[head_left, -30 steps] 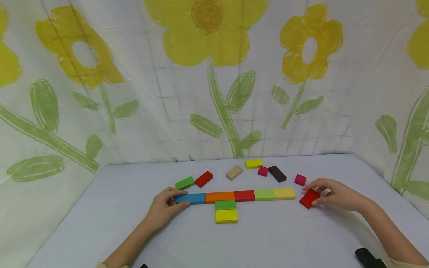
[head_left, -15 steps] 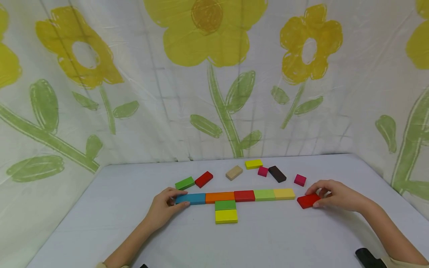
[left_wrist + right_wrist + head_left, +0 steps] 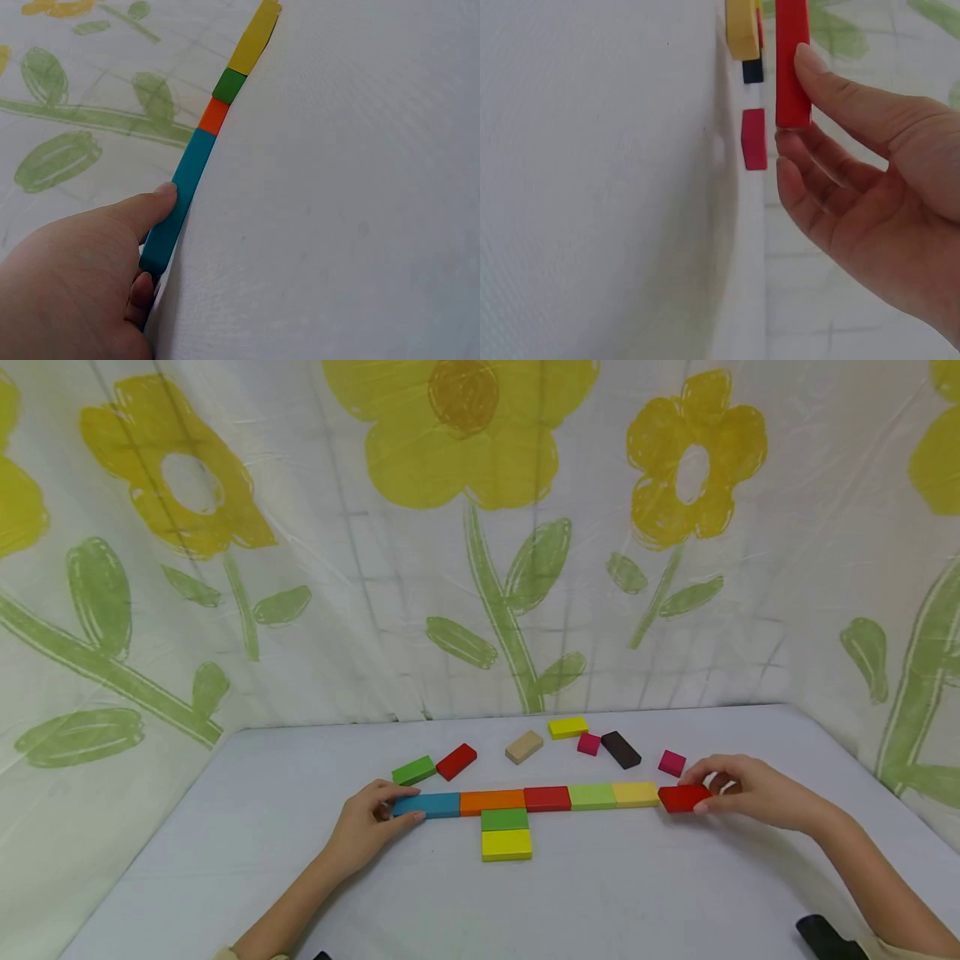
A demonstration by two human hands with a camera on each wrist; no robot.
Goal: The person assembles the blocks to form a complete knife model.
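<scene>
A row of flat blocks lies across the table: a blue block (image 3: pixel 427 806), an orange block (image 3: pixel 491 802), a red one (image 3: pixel 547 798), a light green one (image 3: pixel 591 797) and a pale yellow one (image 3: pixel 637 794). Below the orange block sit a green block (image 3: pixel 505 819) and a yellow block (image 3: pixel 506 845). My left hand (image 3: pixel 375 818) holds the blue block's left end between thumb and fingers. My right hand (image 3: pixel 757 793) pinches another red block (image 3: pixel 682 798), its left end right at the pale yellow block's right end. In the right wrist view the thumb presses this red block (image 3: pixel 793 67).
Behind the row lie a green block (image 3: pixel 413 770), a red block (image 3: pixel 456 762), a beige block (image 3: pixel 524 747), a yellow block (image 3: pixel 567 727), a dark block (image 3: pixel 621 750) and two small pink blocks, one (image 3: pixel 672 763) near my right hand. A flowered curtain (image 3: pixel 300 635) hangs behind the table.
My right hand has turned the red block from slanted to lengthwise with the row and brought it left, up to the pale yellow block. The left hand stays on the blue block.
</scene>
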